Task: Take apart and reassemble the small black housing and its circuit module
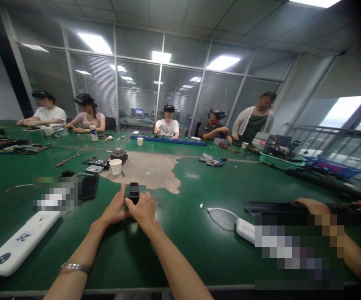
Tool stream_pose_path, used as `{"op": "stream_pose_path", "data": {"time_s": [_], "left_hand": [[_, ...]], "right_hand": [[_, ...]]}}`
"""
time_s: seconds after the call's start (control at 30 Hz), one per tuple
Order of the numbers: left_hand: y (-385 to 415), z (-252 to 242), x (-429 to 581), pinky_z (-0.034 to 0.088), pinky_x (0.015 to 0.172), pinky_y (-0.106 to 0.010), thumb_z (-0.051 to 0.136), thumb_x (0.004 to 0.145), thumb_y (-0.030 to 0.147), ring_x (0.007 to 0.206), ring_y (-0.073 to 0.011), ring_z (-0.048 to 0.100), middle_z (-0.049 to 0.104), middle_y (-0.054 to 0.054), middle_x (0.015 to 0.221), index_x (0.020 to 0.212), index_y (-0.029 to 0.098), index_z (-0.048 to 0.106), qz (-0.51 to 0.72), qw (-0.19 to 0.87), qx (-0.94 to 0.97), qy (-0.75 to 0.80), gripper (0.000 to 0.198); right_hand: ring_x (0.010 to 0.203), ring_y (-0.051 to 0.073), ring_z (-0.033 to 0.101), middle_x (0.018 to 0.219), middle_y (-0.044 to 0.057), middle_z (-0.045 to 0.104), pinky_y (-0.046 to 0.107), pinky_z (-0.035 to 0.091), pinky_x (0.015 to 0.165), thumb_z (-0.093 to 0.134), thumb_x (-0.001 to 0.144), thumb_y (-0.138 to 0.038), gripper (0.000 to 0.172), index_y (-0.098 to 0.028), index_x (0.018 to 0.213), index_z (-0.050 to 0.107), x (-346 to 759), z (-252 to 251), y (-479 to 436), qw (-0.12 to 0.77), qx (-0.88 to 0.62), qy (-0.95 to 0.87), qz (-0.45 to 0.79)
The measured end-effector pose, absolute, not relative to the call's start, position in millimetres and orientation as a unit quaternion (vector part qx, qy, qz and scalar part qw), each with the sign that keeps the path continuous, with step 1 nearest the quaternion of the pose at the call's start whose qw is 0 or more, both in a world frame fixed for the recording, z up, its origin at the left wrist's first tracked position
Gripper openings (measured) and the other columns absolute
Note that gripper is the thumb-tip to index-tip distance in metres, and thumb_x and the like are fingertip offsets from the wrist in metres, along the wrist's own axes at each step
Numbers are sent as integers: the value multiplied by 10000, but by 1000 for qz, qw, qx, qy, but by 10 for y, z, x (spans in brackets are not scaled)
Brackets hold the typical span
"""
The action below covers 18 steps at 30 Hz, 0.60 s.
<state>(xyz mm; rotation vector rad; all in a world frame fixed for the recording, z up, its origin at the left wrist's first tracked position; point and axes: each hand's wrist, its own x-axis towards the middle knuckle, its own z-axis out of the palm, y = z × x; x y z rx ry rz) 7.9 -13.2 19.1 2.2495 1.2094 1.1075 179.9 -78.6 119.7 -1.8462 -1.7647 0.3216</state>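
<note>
A small black box-shaped part with slots or openings on its face is held upright between my two hands, just above or on the green table. My left hand is around its left side, thumb pointing up. From the right, my right hand closes on its lower part, with the thumb across the front. The part's lower end is hidden behind my fingers. Beyond my hands stand a paper cup and a metal-and-black component. A black phone lies left of my left hand.
A white power strip lies at left. A white charger with cable is at right, near another person's hand on a dark long part. Several people sit or stand across the table. A green basket holds parts at right.
</note>
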Motion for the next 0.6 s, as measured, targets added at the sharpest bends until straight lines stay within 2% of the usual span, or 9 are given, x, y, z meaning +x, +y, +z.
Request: {"op": "stream_pose_path", "data": {"time_s": [0.27,0.4,0.6], "left_hand": [[-100,148,93,271,1267,-647,685,795,262,1594,-415,285,231,-278,1725,1678,148,-170,387,159,799,431,1235],[-102,155,95,270,1266,-655,709,755,260,1588,-441,286,222,-306,1718,1674,116,-162,385,160,801,430,1275],[-97,157,93,252,1275,-657,701,743,235,1600,-436,256,192,-277,1737,1665,156,-211,374,165,803,434,1300]], "right_hand": [[1107,351,716,1201,207,687,434,542,953,687,900,-616,573,-114,1171,733,1811,1019,-855,238,-692,-669,126],[1108,351,712,1190,200,683,440,542,947,696,880,-638,600,-120,1183,718,1857,1004,-886,249,-690,-668,127],[1108,350,714,1201,189,677,437,546,932,707,860,-656,620,-130,1187,715,1833,998,-856,247,-689,-667,139]]}}
